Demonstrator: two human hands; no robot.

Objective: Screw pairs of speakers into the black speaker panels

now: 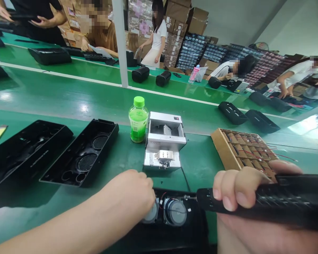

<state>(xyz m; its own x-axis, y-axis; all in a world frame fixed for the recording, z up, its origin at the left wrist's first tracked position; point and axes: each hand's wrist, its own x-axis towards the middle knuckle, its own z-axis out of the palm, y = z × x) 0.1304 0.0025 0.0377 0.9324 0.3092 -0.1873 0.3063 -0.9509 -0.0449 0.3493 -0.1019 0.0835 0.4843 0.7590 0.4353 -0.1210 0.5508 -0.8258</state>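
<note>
My right hand [241, 192] is wrapped round a long black power tool [281, 203] that lies across the lower right, its tip pointing left toward a black speaker housing [172, 225] at the near edge. Two round drivers [175, 211] and red and black wires show inside that housing. My left hand [132, 192] is closed, knuckles up, and rests on the housing's left driver; what its fingers pinch is hidden.
A small silver screw dispenser [164, 146] and a green-capped bottle [138, 120] stand just beyond. Two open black speaker shells [82, 155] lie at left, a cardboard tray of wired parts [243, 148] at right. Other people work across the green conveyor [69, 95].
</note>
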